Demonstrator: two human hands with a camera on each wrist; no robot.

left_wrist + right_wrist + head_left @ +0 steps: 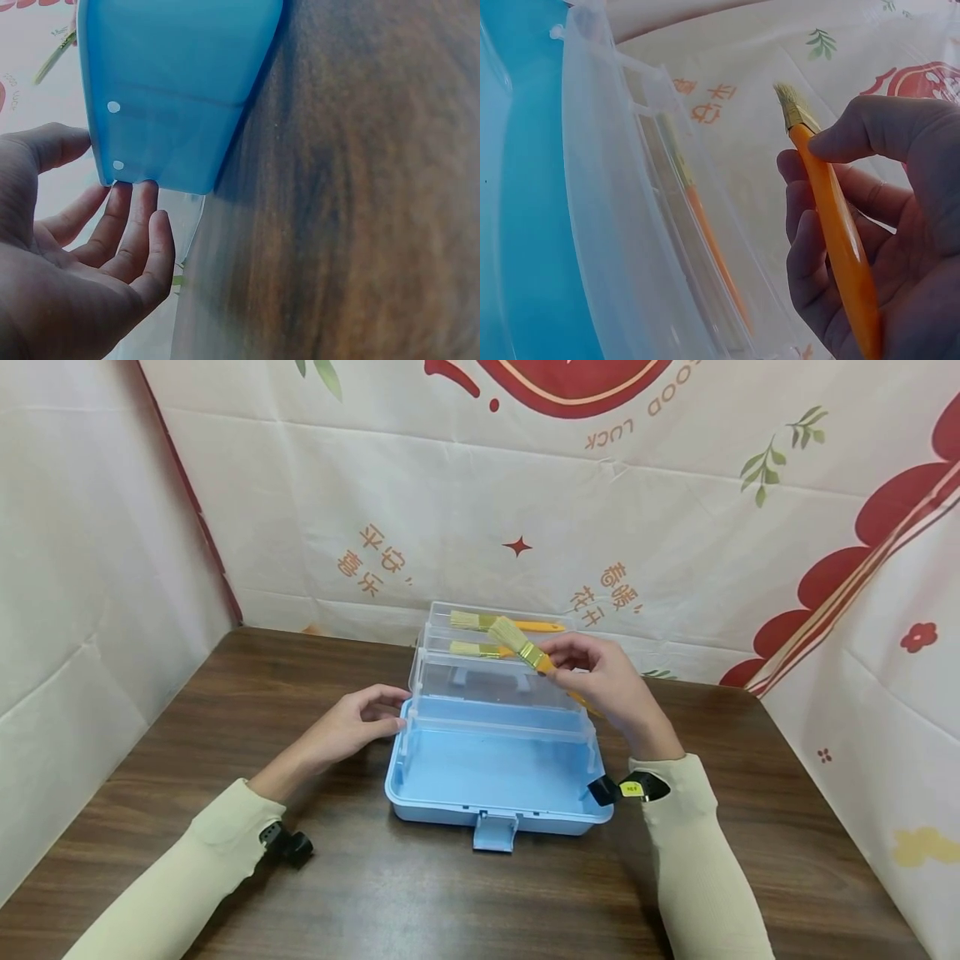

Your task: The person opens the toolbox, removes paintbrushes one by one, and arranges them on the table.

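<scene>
A light blue toolbox (465, 777) stands unfolded, its front latch (495, 832) hanging down. Clear plastic trays (498, 681) rise at its back. My right hand (600, 672) pinches a paintbrush (525, 647) above these trays, bristles up and to the left. Its orange handle (832, 210) crosses the palm in the right wrist view. Two similar brushes lie in the trays: a rear paintbrush (525, 625) and a nearer paintbrush (472, 649), partly covered by the held one. With relaxed fingers, my left hand (356, 722) touches the toolbox's back left corner.
The toolbox rests on a dark wooden table (360, 893). A white printed cloth (450, 510) hangs behind the table and along both sides. Each wrist wears a black camera, such as the right wrist camera (603, 790), close to the toolbox's right rim.
</scene>
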